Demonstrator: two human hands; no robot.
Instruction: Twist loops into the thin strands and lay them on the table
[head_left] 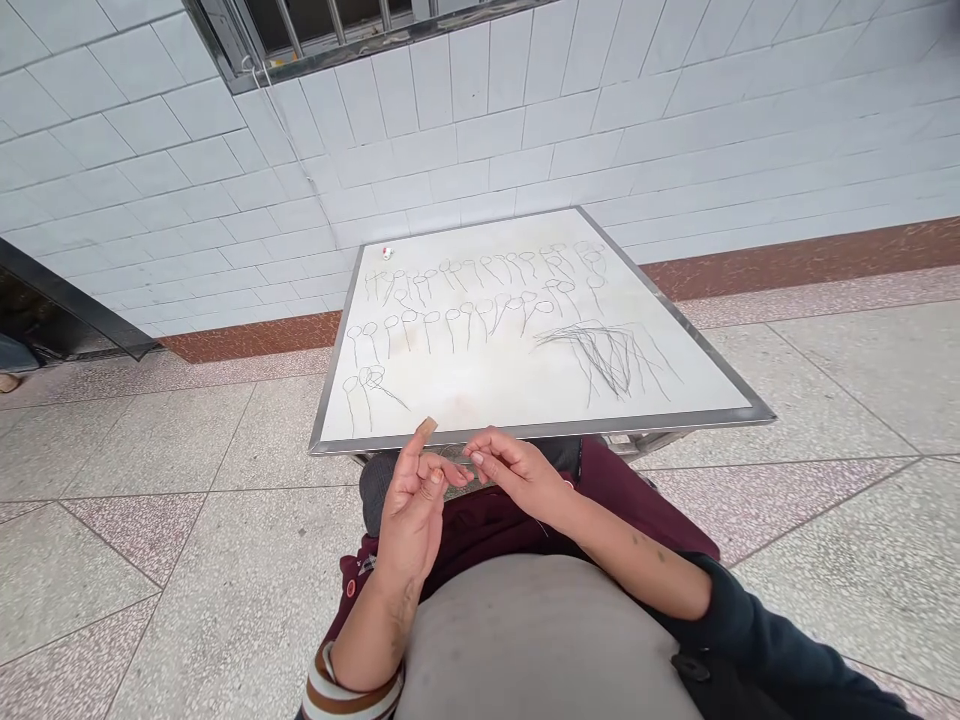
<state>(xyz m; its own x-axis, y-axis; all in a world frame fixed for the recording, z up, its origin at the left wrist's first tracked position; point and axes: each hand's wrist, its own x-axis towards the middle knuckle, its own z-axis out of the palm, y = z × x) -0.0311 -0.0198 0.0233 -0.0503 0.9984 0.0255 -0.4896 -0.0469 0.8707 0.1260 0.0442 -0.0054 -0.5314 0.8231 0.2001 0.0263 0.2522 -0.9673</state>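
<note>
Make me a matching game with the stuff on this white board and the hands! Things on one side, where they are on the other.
Things:
1. Looped threads
2. Loose thread pile
3. Small red and white thing
4. Left hand and right hand

Places:
A. Near the board's far left corner
B. In rows across the board
C. Fingertips together, just in front of the board's near edge
D. On the board's right side

Pairs: 1-B, 2-D, 3-A, 4-C
</note>
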